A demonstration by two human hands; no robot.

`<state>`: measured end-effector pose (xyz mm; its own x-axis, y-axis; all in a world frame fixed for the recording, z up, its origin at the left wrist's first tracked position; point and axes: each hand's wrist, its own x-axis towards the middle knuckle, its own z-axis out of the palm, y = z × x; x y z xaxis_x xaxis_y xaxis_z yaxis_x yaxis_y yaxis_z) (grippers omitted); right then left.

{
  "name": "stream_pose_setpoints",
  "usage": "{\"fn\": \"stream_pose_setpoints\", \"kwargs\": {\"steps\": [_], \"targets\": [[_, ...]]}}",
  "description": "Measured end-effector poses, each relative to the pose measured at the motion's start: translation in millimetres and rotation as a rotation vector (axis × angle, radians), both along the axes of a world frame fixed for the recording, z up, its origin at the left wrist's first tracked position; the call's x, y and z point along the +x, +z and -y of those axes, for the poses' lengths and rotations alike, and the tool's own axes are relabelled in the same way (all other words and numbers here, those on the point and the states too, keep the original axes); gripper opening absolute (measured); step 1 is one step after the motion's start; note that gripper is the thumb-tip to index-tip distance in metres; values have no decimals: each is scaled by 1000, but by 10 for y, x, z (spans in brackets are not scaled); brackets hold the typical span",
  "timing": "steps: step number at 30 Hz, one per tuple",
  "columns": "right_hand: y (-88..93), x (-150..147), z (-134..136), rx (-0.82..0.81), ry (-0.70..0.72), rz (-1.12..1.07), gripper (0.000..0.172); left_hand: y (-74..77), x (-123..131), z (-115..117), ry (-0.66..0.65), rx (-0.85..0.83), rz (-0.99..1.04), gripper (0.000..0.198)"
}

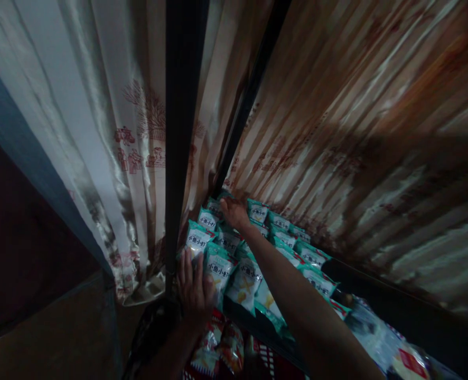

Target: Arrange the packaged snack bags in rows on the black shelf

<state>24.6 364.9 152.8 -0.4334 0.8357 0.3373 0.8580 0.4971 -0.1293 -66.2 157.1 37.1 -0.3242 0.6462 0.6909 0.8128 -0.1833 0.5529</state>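
Observation:
Several teal-and-white snack bags point(244, 279) stand in close rows on a dark shelf, their fronts facing me. My left hand point(196, 287) lies against the front left bags, its fingers stretched out and slightly spread. Over the rows reaches my right hand point(235, 212), down among the bags at the back corner near the dark post. Its thumb points left; the other fingers are bent down and mostly hidden, so I cannot see whether they grip a bag. My right forearm covers part of the middle bags.
A black post point(182, 132) rises beside the left bags. Pleated printed curtains point(289, 148) hang behind and to the left. Red snack packs point(230, 345) lie lower down at the front. Clear plastic packages point(380, 332) sit to the right. The light is dim.

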Motion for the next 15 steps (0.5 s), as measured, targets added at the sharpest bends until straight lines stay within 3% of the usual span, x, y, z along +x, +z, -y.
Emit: {"fn": "stream_pose_setpoints", "kwargs": {"steps": [4,7,12,15], "targets": [[89,173,180,76,-36,-173,68,37,-18,46,-48,-16,-5,49],[195,334,497,99,-25,-317,66,41,-17,76,-56,-18,-20,49],[301,575,1357,81,-149,-550,58,31,-10,139,-62,-21,-61,51],[193,669,1964,16,-225,-665,52,38,-24,201,-65,2,-81,53]]}}
